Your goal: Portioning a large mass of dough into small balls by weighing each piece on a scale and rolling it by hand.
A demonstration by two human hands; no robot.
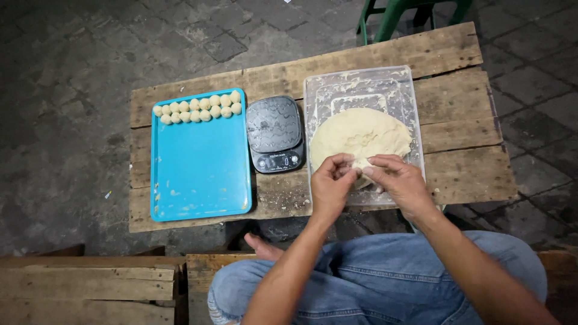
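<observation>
head | left hand (331, 180) and right hand (397, 180) pinching pale, soft dough (360, 135) | dough mound in clear tub (415, 114)

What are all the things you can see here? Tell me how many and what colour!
dough balls: about sixteen, pale, two rows at the tray's far end
tray: one, blue, left on the table
scale: one, black, between tray and tub
tub: one, clear, right on the table
dough lump: one, pale, inside the tub
table: one, brown wooden planks
stool: one, green, behind the table
left hand, right hand: pinching dough at the lump's near edge
</observation>
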